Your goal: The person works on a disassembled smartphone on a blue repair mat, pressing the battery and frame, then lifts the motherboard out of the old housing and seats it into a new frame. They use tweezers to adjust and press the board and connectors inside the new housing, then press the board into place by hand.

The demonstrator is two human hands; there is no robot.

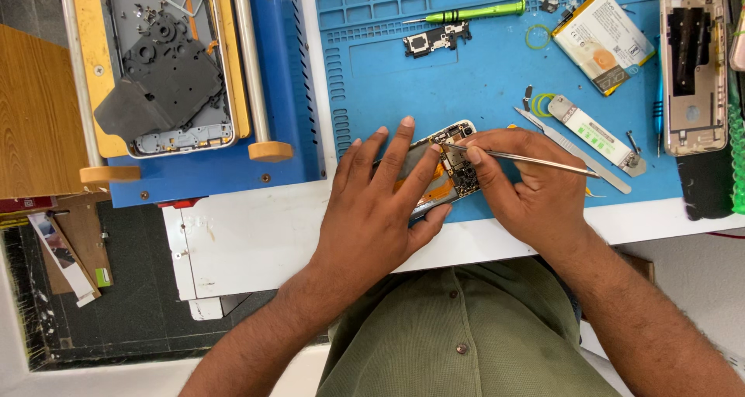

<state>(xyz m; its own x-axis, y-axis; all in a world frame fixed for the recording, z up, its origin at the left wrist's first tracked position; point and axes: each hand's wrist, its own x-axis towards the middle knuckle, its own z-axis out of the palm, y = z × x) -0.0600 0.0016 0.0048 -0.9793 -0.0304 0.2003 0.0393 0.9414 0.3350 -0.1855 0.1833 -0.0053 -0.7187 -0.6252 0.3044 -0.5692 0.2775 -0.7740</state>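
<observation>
Phone [434,172], opened up, lies on the blue mat [481,79] near its 6 o'clock edge. My left hand [372,211] presses it flat, fingers spread. My right hand [528,187] pinches tweezers [535,160], tip on the board. I'd keep the tip steady and gentle.
</observation>
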